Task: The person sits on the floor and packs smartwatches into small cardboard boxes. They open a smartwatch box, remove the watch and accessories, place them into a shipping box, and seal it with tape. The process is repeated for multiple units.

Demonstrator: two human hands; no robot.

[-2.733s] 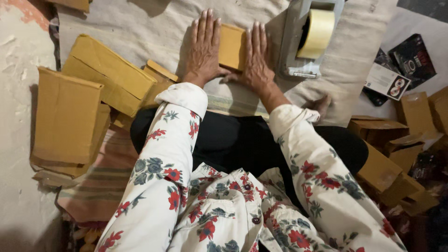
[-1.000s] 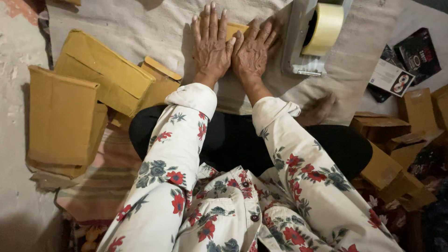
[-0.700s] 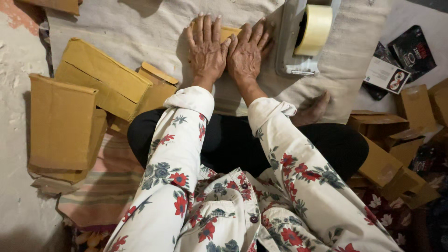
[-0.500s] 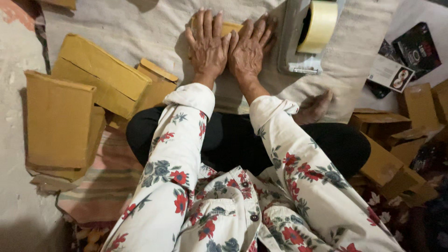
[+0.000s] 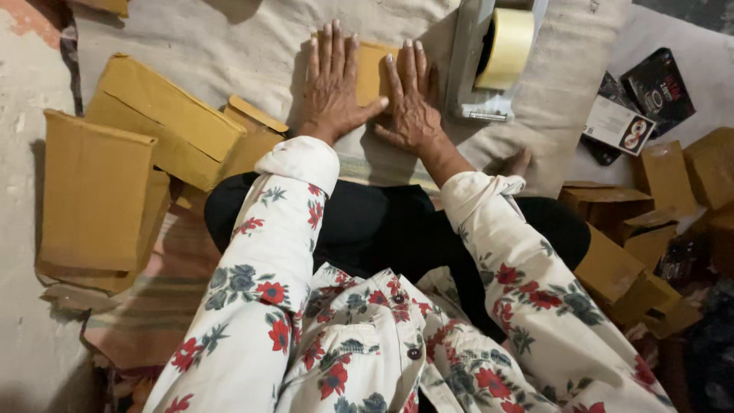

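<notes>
**Hands spread apart on box**

Left hand [image 5: 333,88] and right hand [image 5: 410,103] were side by side a second ago, covering the small cardboard box [image 5: 372,70]. Now spread slightly; a strip of box top shows between them.

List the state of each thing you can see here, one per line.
left hand: flat, pressing the small cardboard box
right hand: flat on the same box
small cardboard box: closed, under both hands
tape roll: mounted upright on its dispenser
big boxes: closed, piled
</notes>
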